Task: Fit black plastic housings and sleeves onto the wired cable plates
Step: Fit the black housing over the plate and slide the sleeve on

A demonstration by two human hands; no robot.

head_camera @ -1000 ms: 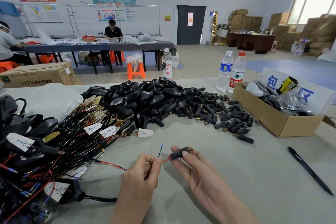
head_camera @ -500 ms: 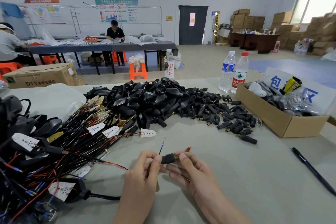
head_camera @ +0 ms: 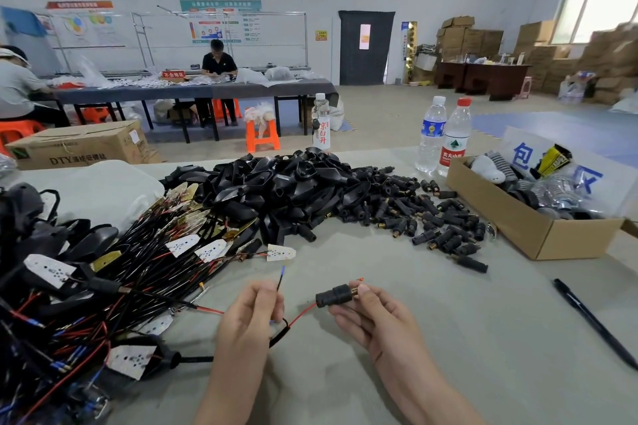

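**Trainee:** Head view. Where is the sleeve, and what holds it?

**Instructor:** The sleeve [head_camera: 333, 297] sits low centre, lifted off the table [head_camera: 431, 338]. The right hand [head_camera: 374, 316] pinches its brass end with curled fingers. The red wire [head_camera: 303, 311] enters its black end. The left hand [head_camera: 248, 317] pinches the black wire [head_camera: 279, 283] upright.

**Trainee:** How will it handle?

**Instructor:** Judged light and rigid, so grip the black body. The wires look thin and limp, so hold them close to the tip.

**Trainee:** What lies around the hands?

**Instructor:**
- Cable plates [head_camera: 179, 247] lie tangled at 9 o'clock.
- Housings [head_camera: 276, 190] are at 12 o'clock.
- Loose sleeves [head_camera: 431, 221] are at 1 o'clock.
- A cardboard box [head_camera: 511, 222] is at 2 o'clock.
- A pen [head_camera: 593, 321] is at 3 o'clock.

The tangle may snag the trailing cable.
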